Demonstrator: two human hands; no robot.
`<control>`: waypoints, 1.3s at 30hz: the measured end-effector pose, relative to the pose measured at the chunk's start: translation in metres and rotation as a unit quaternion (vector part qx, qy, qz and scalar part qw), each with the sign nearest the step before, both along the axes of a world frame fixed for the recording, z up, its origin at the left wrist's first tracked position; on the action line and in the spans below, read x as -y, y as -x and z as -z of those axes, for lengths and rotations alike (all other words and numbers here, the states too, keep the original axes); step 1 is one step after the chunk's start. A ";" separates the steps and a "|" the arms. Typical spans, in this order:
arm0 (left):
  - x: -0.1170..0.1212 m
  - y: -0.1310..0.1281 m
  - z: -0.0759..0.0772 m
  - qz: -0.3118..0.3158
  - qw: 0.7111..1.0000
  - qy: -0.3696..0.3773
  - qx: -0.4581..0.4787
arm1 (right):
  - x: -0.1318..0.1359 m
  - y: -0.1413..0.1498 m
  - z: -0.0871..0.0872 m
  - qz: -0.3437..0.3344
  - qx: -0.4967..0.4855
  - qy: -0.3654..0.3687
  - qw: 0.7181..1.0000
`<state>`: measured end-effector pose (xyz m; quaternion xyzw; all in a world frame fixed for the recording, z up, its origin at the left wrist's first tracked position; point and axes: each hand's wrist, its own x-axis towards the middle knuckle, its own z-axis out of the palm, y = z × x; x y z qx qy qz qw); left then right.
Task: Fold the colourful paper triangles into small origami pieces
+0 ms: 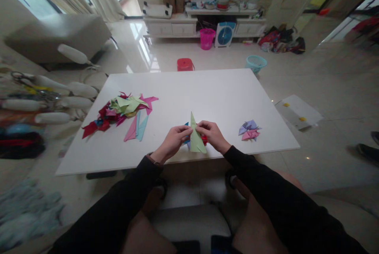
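A light green folded paper (196, 139), long and pointed at the top, is held up near the table's front edge. My left hand (174, 137) pinches its left side between thumb and fingers. On the other side, my right hand (213, 133) grips it the same way. Behind the green paper, partly hidden, lie blue folded paper (186, 125) and red folded paper (204, 140) on the table. To the right rests a small group of purple folded paper (249, 126) and pink folded paper (250, 135).
The white table (201, 92) carries a heap of coloured folded papers (118, 110) at left, with a pink and blue folded piece (136, 127) beside it. Beyond the table stand a red stool (185, 64) and a light blue basket (256, 63).
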<state>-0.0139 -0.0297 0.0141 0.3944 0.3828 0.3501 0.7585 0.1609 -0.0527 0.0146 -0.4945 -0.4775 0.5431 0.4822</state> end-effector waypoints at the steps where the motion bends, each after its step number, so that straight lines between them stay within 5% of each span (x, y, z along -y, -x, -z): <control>1: 0.000 0.000 -0.001 0.001 1.000 0.003 -0.001 | 0.000 0.000 0.000 -0.004 0.002 0.000 1.000; 12: -0.005 0.004 0.001 -0.038 0.996 -0.065 -0.044 | 0.002 0.000 0.003 -0.044 0.056 -0.018 0.997; 20: -0.003 0.003 0.001 -0.031 0.999 0.001 0.022 | 0.001 0.001 0.000 -0.035 0.045 -0.009 0.998; 39: -0.002 0.001 0.004 -0.011 1.000 -0.024 -0.006 | 0.001 -0.001 -0.005 -0.002 0.044 0.009 0.999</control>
